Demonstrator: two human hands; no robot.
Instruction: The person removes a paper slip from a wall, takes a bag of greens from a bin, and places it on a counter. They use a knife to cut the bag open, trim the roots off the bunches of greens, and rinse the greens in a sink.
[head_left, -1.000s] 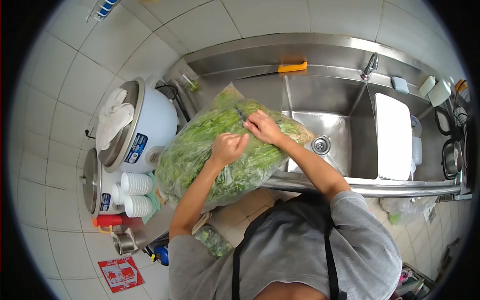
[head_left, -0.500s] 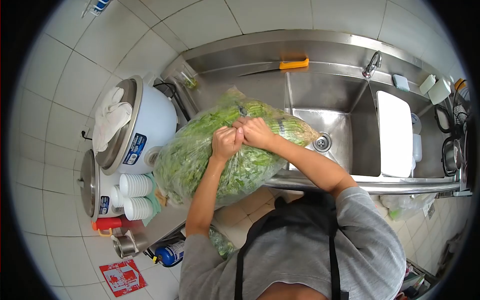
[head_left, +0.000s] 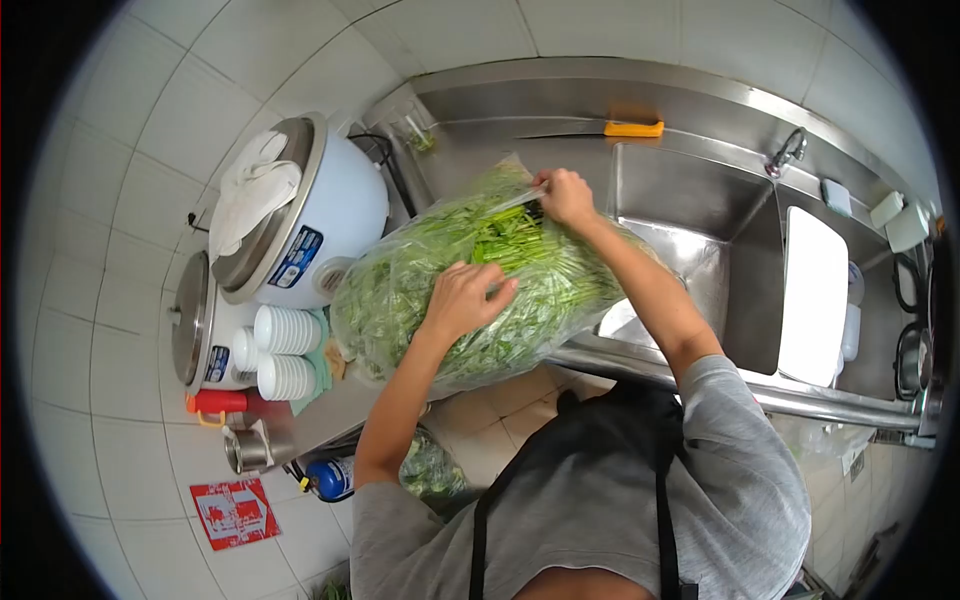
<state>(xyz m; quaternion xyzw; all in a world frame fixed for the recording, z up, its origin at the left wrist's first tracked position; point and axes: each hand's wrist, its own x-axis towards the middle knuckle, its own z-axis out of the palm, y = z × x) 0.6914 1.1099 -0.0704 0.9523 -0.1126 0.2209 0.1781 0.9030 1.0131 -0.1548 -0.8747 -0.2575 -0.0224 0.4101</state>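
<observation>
Bag of greens point(head_left: 545, 282) is seen mid-frame, pinched along its upper side by the right hand point(head_left: 567, 198) and touched by the left hand point(head_left: 466, 300) (half open, loosely curled). Sink point(head_left: 668, 190), right of centre, is partly blocked by bag and right forearm point(head_left: 652, 287).

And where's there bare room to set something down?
Try the left basin's floor, right of the bag of greens, or the small counter patch between the clear container, the knife and the bag. It's crowded beside the white cups and right of the white board.
</observation>
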